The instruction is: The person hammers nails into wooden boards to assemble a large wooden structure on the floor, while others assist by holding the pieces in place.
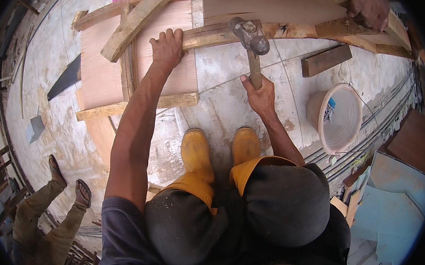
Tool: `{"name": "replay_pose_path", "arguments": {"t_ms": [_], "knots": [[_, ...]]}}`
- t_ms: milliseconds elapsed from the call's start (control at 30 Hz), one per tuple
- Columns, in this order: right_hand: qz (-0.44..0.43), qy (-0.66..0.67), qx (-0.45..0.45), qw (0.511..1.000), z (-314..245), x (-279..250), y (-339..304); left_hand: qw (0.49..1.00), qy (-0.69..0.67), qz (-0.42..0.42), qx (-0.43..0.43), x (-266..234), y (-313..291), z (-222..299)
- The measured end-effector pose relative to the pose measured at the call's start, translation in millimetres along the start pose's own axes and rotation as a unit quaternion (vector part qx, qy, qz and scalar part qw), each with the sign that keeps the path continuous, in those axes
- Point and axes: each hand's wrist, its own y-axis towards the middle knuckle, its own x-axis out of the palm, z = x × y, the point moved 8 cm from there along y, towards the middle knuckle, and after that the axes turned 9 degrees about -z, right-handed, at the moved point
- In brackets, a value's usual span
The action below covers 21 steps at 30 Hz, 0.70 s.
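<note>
My right hand (pixel 260 94) grips the wooden handle of a ball-peen hammer (pixel 251 35), its metal head over a long wooden beam (pixel 208 36). My left hand (pixel 168 51) is closed over the left end of this beam, fingers pointing away from me. Under and left of that hand lies a pinkish plywood panel (pixel 97 71) framed with wooden battens (pixel 136 106). A loose batten (pixel 138 24) rests slantwise across it. Another person's hand (pixel 370 5) holds the right end of the framework, beside a larger upright wooden board (pixel 273 10).
To the right stand a whitish bucket (pixel 314 108) with nails and a blue item inside, and a dark wood block (pixel 326 60). Pale blue sheets (pixel 395 208) lie at lower right. Another person's sandalled foot (pixel 82 193) is at left. My yellow boots (pixel 196 153) stand on the tiled floor.
</note>
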Motion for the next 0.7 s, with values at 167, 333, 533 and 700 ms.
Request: {"name": "replay_pose_path", "arguments": {"t_ms": [167, 333, 533, 700], "knots": [[0.098, 0.165, -0.185, 0.964, -50.8, -46.6, -39.7, 1.000, 0.007, 0.004, 0.003, -4.2, 5.8, 0.6], [0.027, -0.010, -0.065, 0.997, 15.4, -10.4, -2.4, 1.000, -0.003, 0.008, 0.020, -15.5, 11.7, 14.3], [-0.017, -0.006, 0.004, 1.000, -9.2, -10.9, -10.0, 1.000, 0.000, -0.007, 0.012, -5.4, 6.4, 1.0], [0.044, 0.166, -0.241, 0.955, -64.7, -45.0, -35.0, 1.000, -0.022, -0.002, 0.009, -9.4, 4.0, 2.6]]}}
